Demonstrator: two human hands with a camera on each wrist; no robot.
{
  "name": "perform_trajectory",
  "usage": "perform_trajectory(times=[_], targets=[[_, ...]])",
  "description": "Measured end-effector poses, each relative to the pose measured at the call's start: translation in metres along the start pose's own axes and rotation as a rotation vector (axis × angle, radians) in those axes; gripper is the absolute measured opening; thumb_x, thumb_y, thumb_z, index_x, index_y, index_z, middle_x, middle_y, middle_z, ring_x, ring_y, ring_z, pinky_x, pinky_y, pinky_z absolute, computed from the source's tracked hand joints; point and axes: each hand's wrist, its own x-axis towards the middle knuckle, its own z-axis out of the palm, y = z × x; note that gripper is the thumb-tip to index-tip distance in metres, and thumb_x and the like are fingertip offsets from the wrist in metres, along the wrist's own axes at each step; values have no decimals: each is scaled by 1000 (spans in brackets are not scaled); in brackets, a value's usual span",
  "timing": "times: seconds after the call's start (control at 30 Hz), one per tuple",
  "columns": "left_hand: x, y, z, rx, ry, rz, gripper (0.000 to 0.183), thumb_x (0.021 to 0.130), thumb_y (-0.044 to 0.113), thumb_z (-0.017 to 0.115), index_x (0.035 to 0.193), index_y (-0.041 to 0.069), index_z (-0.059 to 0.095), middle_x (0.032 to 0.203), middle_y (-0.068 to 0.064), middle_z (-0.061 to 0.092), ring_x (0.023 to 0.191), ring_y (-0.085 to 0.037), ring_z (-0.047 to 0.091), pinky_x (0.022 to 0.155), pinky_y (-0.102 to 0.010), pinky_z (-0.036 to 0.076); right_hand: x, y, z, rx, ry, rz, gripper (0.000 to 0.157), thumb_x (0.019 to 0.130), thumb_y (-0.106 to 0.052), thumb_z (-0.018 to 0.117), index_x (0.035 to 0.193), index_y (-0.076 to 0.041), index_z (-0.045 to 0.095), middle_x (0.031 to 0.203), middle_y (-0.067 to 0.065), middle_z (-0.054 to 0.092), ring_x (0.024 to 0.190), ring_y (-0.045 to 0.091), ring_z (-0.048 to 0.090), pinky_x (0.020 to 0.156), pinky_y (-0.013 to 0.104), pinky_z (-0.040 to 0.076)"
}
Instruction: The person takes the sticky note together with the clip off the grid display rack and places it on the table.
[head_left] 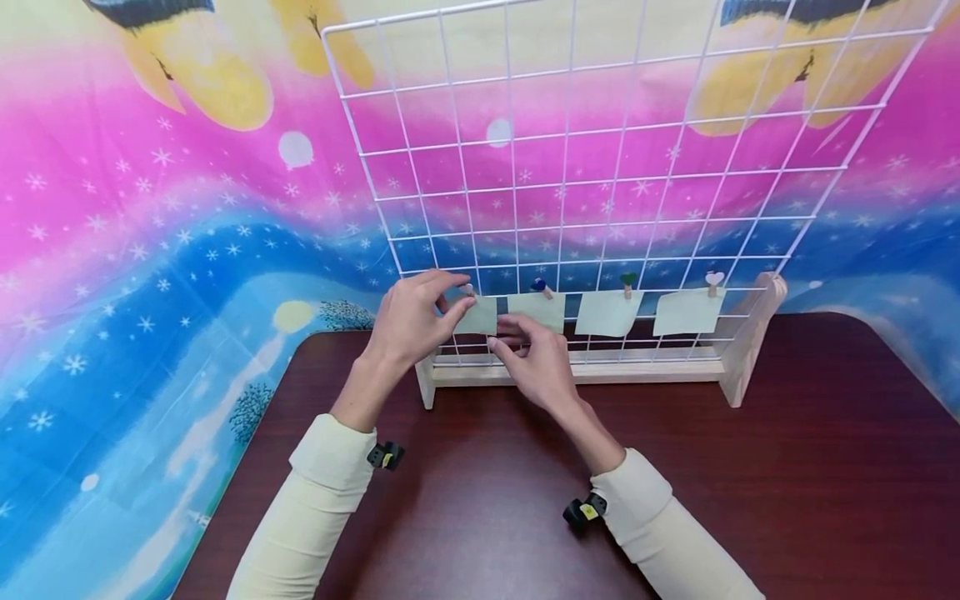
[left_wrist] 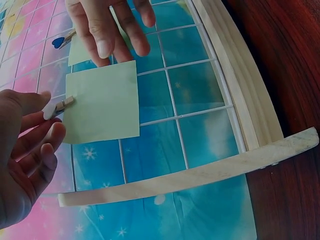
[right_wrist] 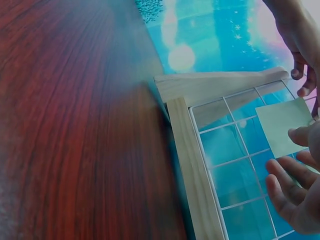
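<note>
A pale green paper note (head_left: 478, 317) hangs at the left end of a white wire grid (head_left: 517, 192). A small wooden clothespin (left_wrist: 64, 104) with a white heart sits at its upper edge. My left hand (head_left: 412, 317) has thumb and index finger close around this clothespin, one on each side. My right hand (head_left: 538, 358) is at the note's right side, fingers loosely bent and thumb apart from them. Its fingertips are close to the note's edge in the left wrist view; whether they touch it I cannot tell.
Further right hang three more notes, under a blue-heart clothespin (head_left: 542, 287), a green-heart clothespin (head_left: 628, 283) and a white-heart clothespin (head_left: 713, 283). A wooden stand (head_left: 750, 342) holds the grid upright on a dark brown table (head_left: 480, 508). Behind is a colourful printed cloth (head_left: 187, 275).
</note>
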Motion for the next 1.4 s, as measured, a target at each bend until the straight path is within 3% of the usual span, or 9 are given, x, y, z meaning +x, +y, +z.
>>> perform_trajectory(times=[0.6, 0.8, 1.03, 1.23, 1.4], targets=[[5, -3, 5, -42, 72, 28, 17, 96, 20, 83, 107, 8, 84, 92, -8, 82, 65, -17, 71, 60, -33, 58, 9, -1, 11, 9, 96, 12, 16, 97, -14, 81, 111, -6, 80, 98, 10, 83, 85, 23, 80, 80, 37, 66], [5, -5, 7, -29, 110, 58, 15, 95, 20, 83, 104, 8, 84, 87, -8, 81, 63, -18, 69, 58, -33, 57, 10, -2, 11, 1, 108, 0, 11, 98, -12, 79, 106, -5, 81, 93, 10, 82, 80, 21, 77, 78, 31, 64], [6, -8, 8, -33, 161, 76, 14, 93, 21, 85, 100, 9, 85, 82, -8, 80, 60, -19, 68, 55, -34, 55, 9, -4, 8, 17, 71, 7, 9, 99, -12, 78, 104, -5, 80, 91, 10, 80, 77, 19, 74, 72, 21, 58], [7, -7, 6, -71, 219, 87, 14, 92, 19, 86, 98, 6, 86, 87, -10, 82, 64, -20, 72, 54, -33, 55, 6, -5, 2, 1, 27, 26, 8, 98, -13, 77, 104, -8, 80, 88, 7, 79, 76, 17, 71, 73, 22, 56], [2, -5, 3, -91, 222, 54, 16, 92, 20, 87, 99, 5, 85, 88, -10, 82, 68, -22, 74, 53, -30, 48, -3, -7, -6, -6, -31, 47, 6, 97, -13, 78, 101, -10, 80, 87, 5, 80, 77, 15, 72, 76, 25, 59]])
